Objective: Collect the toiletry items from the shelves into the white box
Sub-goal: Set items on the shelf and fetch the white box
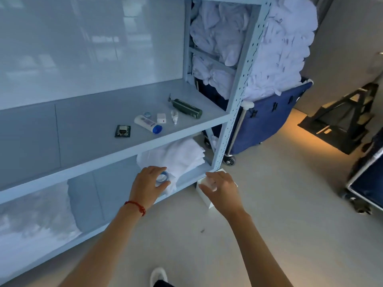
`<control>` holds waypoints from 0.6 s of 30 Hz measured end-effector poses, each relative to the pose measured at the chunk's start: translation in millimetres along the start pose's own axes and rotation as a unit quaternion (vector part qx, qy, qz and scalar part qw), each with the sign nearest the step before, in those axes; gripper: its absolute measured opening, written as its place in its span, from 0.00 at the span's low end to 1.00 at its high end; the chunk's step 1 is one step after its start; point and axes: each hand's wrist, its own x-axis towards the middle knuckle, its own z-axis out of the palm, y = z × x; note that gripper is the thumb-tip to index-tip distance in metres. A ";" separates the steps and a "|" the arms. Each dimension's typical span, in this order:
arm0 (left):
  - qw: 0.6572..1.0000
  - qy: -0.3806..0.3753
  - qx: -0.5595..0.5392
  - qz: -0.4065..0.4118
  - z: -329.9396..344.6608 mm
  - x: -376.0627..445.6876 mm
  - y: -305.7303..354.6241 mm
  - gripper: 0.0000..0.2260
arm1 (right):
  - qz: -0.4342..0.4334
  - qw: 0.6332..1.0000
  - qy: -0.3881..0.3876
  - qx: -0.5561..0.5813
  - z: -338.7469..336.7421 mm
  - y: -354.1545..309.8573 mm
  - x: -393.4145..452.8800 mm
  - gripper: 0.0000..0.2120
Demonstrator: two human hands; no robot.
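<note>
My left hand (148, 183) is shut on a small round jar with a blue rim (162, 177), in front of the lower shelf. My right hand (222, 188) hovers over the white box (204, 198) on the floor by the shelf's corner post; something white shows between its fingers, box or item unclear. On the middle shelf (93, 129) lie a dark green pump bottle (187, 108), a white bottle with a blue cap (148, 123), a small clear round jar (147, 114), a small white carton (161, 118), a small white tube (174, 116) and a dark sachet (123, 131).
Folded white towels (176, 157) sit on the lower shelf behind my left hand. A blue laundry cart (267, 119) heaped with white linen stands right of the shelving. A dark step ladder (348, 117) and another cart (366, 183) are at the right. My shoe (158, 276) is below.
</note>
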 end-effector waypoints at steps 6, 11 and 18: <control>0.999 0.021 0.004 -0.049 8.7 68.2 -66.7 0.17 | -0.022 0.998 -0.050 0.021 59.9 -10.6 96.8 0.18; 0.997 0.024 0.023 -0.065 9.5 121.0 -121.2 0.16 | -0.029 0.996 -0.080 0.025 96.9 -23.5 173.3 0.19; 0.994 0.030 0.053 -0.096 28.1 164.5 -175.1 0.17 | -0.036 0.995 -0.087 0.021 146.5 -10.7 247.1 0.19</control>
